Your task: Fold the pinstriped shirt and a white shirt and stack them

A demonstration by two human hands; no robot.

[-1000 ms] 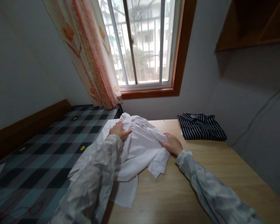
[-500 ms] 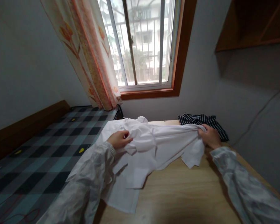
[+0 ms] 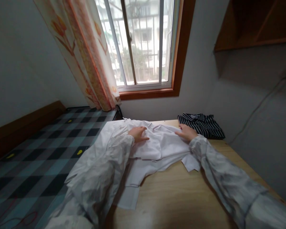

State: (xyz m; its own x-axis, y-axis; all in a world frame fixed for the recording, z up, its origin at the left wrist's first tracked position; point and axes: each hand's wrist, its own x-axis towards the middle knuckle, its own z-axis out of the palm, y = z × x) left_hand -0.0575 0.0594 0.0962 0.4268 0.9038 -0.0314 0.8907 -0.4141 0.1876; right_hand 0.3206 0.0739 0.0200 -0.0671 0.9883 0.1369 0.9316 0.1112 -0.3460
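Note:
A white shirt (image 3: 149, 151) lies spread and creased across the wooden table, its far part bunched and one sleeve reaching right. My left hand (image 3: 138, 134) rests over the middle of the shirt, open, thumb and fingers apart. At the sleeve's upper edge is my right hand (image 3: 187, 132), also open, its fingertips at the cloth. My grey sleeves cover both wrists, and the left forearm hides part of the shirt's left side.
A folded black-and-white striped garment (image 3: 201, 125) sits at the table's (image 3: 176, 194) back right. Left of it all stands a bed with a checked cover (image 3: 45, 152). Behind are a curtain (image 3: 85, 57) and a window (image 3: 145, 47); a wooden shelf (image 3: 255, 25) hangs upper right.
My right hand has let go of the sleeve end and moved left. My left hand has opened and shifted right. The shirt's sleeve, formerly pulled taut, now lies looser.

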